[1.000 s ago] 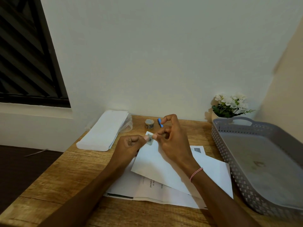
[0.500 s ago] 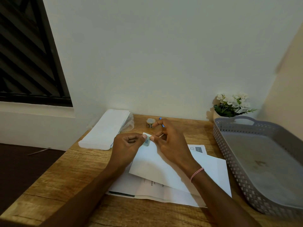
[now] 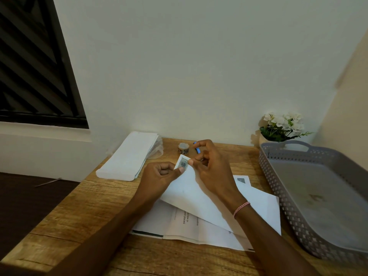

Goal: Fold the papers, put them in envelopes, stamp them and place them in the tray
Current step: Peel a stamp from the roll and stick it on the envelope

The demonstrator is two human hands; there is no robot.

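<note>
Step in hand: stamping, by the look of it. The stamp (image 3: 183,163) sits on the far corner of the envelope (image 3: 199,194), and both hands are working right there.
Left hand (image 3: 161,176): fingers curled in, thumb down on the envelope just beside the stamp, pinching that corner.
Right hand (image 3: 211,168): thumb tip on the stamp's right edge, the other fingers curled close behind the same corner. It looks like a pinch to seat the stamp.
Envelope: held tilted, its stamped corner lifted off the surface (image 3: 99,206) and its near end lying across the papers (image 3: 179,222).
Inside the envelope: I cannot tell whether a folded sheet is in it.
Papers: printed sheets lie spread flat under the envelope, so I judge them yet to be folded.
Envelope stack (image 3: 129,156): a thick pile waits at the far left, so plenty of rounds remain.
Stamp roll (image 3: 183,148): stands just beyond the hands, near the wall.
Tray (image 3: 266,162): on the right, well apart from the envelope, and no stamped envelope shows inside it.
Progress: early. This one looks nearly stamped, and the drop into the tray is next.
</note>
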